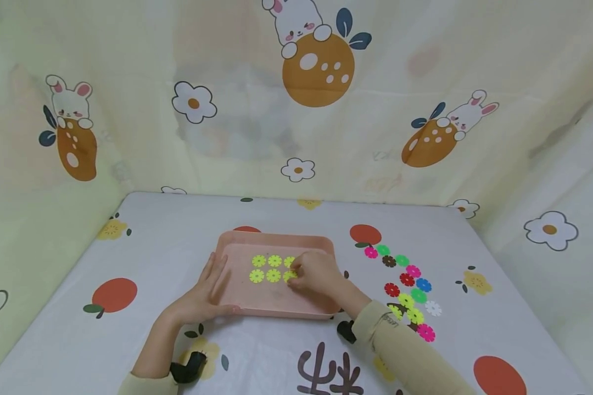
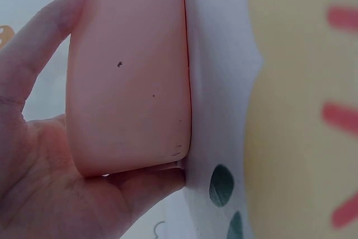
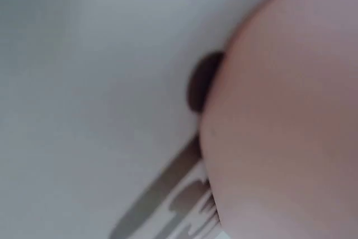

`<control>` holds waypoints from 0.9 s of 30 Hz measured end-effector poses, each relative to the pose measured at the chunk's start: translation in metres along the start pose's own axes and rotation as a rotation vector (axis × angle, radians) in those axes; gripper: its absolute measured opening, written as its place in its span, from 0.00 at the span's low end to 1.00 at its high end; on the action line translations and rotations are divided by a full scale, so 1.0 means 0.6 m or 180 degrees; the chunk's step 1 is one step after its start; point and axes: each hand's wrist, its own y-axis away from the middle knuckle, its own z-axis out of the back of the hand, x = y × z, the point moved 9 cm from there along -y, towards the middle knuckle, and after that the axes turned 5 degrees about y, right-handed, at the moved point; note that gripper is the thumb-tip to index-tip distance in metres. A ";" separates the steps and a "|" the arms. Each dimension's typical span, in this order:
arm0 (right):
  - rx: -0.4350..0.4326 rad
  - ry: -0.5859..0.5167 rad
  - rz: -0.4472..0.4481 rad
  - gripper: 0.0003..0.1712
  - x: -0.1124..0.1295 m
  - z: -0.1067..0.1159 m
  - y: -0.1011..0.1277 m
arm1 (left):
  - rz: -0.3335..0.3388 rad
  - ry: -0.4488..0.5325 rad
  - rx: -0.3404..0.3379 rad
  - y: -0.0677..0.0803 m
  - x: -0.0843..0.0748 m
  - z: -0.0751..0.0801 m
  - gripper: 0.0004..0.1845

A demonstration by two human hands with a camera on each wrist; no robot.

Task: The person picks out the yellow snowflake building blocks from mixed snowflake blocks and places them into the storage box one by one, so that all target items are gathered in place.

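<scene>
Pink tray (image 1: 277, 240): plastic by the look, matt, smooth, with a few dark specks and faint scuffs on the outer wall in the left wrist view (image 2: 128, 82). Yellow-green flower discs (image 1: 266, 268) inside: plastic, bright, flat, notched at the edges. Loose coloured discs (image 1: 407, 285) beside the tray: same plastic, slightly glossy. Tablecloth (image 1: 178, 236): printed white cloth, matt, lightly creased. Backdrop curtain (image 1: 425, 66): thin printed cloth, matt, softly wrinkled. Sleeve (image 1: 410, 351): beige knit fabric, matt.
</scene>
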 end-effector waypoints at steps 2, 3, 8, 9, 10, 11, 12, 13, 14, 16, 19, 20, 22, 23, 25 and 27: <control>0.0025 -0.0120 -0.0064 0.19 -0.005 0.005 0.003 | 0.0005 0.0001 0.0001 0.000 0.000 0.000 0.61; 0.0040 -0.0167 -0.0102 0.19 -0.007 0.007 0.005 | 0.0005 0.0001 0.0003 0.000 0.000 -0.001 0.61; 0.0025 -0.0316 -0.0185 0.19 -0.020 0.023 0.015 | -0.0005 0.0027 0.0014 0.001 -0.001 -0.001 0.62; 0.0022 -0.0345 -0.0207 0.20 -0.023 0.027 0.017 | -0.0011 0.0027 0.0012 0.001 -0.001 0.000 0.62; 0.0021 -0.0368 -0.0231 0.20 -0.027 0.029 0.019 | -0.0014 0.0027 0.0011 0.001 -0.001 0.000 0.61; 0.0020 -0.0404 -0.0252 0.20 -0.030 0.032 0.022 | -0.0019 0.0024 0.0009 0.001 -0.001 0.000 0.61; 0.0023 -0.0431 -0.0271 0.21 -0.033 0.034 0.024 | -0.0019 0.0022 0.0009 0.001 0.000 0.000 0.61; 0.0021 -0.0458 -0.0285 0.21 -0.036 0.037 0.026 | -0.0018 0.0013 0.0005 0.001 0.000 0.000 0.61; 0.0023 -0.0481 -0.0305 0.22 -0.038 0.039 0.029 | -0.0017 0.0011 0.0003 0.001 0.001 0.001 0.61; 0.0020 -0.0529 -0.0341 0.22 -0.043 0.045 0.036 | -0.0012 0.0017 0.0006 0.001 0.002 0.000 0.61; -0.0017 -0.0543 -0.0353 0.23 -0.049 0.054 0.049 | -0.0005 0.0016 0.0006 0.001 0.003 0.000 0.61; -0.0027 -0.0542 -0.0351 0.24 -0.050 0.058 0.053 | -0.0003 0.0014 0.0006 0.001 0.003 0.000 0.61; -0.0052 -0.0531 -0.0344 0.24 -0.056 0.063 0.062 | -0.0007 0.0004 0.0010 0.000 0.003 0.000 0.61; -0.0077 -0.0527 -0.0322 0.24 -0.058 0.067 0.066 | -0.0007 0.0002 0.0008 0.000 0.003 0.001 0.61; -0.0116 -0.0518 -0.0305 0.25 -0.063 0.074 0.074 | -0.0010 -0.0002 0.0004 0.000 0.003 0.001 0.61; -0.0172 -0.0455 -0.0265 0.25 -0.067 0.083 0.083 | -0.0004 0.0000 0.0003 0.000 0.003 0.001 0.62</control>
